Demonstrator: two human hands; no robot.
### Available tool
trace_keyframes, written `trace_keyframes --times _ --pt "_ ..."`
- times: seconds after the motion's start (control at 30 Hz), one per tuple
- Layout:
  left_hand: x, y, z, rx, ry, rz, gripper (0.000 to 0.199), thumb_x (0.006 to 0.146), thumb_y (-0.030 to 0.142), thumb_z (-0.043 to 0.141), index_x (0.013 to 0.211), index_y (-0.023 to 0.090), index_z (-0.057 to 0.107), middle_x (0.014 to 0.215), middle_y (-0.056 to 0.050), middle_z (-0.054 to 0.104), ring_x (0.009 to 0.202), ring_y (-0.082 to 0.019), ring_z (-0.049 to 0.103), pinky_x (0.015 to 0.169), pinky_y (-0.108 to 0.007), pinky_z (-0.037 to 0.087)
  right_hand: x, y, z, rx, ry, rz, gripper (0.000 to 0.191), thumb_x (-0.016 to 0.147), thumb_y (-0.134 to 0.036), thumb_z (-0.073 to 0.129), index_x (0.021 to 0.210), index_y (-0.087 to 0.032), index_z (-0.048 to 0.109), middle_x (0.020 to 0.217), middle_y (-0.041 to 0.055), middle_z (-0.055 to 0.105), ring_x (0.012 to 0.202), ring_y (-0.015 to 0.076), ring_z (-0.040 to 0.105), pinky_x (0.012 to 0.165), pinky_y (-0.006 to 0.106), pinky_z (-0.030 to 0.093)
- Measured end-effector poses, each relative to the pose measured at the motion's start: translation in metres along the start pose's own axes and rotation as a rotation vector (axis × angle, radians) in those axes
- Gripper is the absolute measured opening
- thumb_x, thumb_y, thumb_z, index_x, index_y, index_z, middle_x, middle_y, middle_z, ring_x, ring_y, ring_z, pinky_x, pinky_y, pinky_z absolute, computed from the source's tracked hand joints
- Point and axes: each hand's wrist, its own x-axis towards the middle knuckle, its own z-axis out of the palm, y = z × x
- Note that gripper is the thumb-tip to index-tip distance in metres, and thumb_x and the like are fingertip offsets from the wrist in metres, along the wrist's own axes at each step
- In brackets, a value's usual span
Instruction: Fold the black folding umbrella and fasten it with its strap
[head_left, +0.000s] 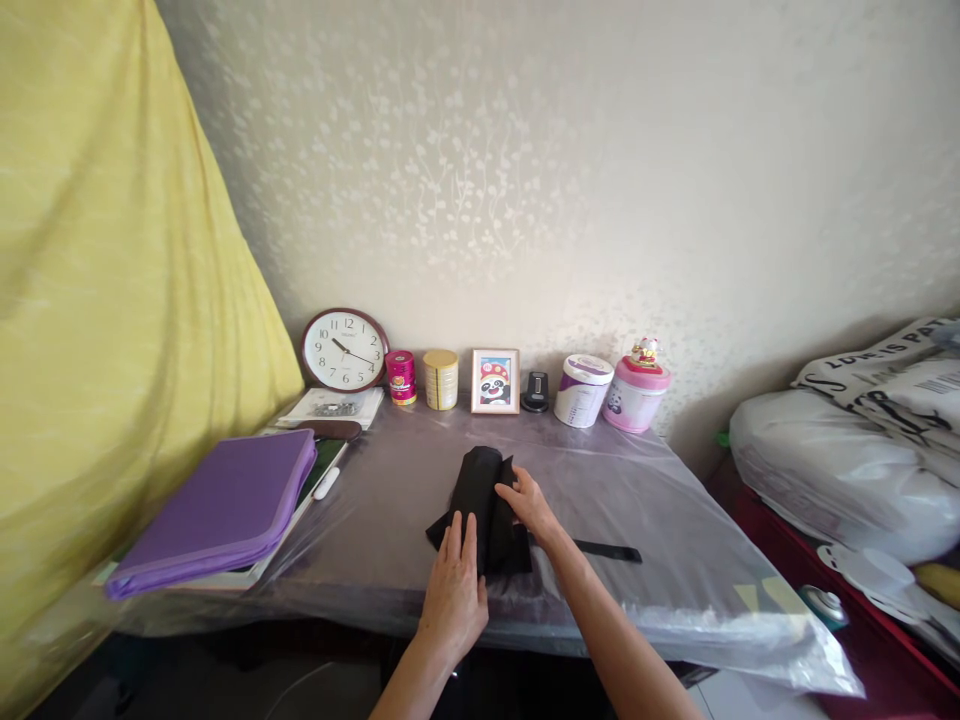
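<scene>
Two bare hands are set apart on one black bundle (478, 485), which lies between them toward the near middle of the table (397, 480): the left hand (455, 600) rests flat with extended fingers on its near left part, while the right hand (531, 503) pinches its right edge. A black strap (611, 551) (partly hidden by the right forearm) lies to the right.

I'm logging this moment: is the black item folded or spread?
Mostly folded: the black item forms a narrow bundle, some edges sticking out.
</scene>
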Motion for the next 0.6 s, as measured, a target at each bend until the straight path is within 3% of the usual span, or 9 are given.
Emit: trace_keyframes --times 0.3,0.6 --pt "0.000 0.000 0.001 0.016 -0.003 -0.002 0.077 0.073 0.006 0.039 0.142 0.013 0.006 0.151 -0.012 0.004 0.137 -0.024 0.011 0.108 -0.037 0.024 0.002 -0.003 0.012 0.057 -0.064 -0.029 0.041 0.074 -0.023 0.053 0.114 -0.019 0.045 0.062 -0.0067 0.054 0.042 0.0072 0.050 0.034 0.016 0.039" --pt "0.001 0.001 0.000 0.022 0.003 0.000 0.076 0.071 0.005 0.039 0.141 0.010 0.010 0.150 -0.014 0.007 0.137 -0.024 0.012 0.109 -0.037 0.023 0.013 0.001 0.029 -0.075 -0.048 -0.034 0.052 0.076 -0.021 0.054 0.126 -0.015 0.037 0.065 -0.0057 0.054 0.037 0.0068 0.048 0.033 0.019 0.041"
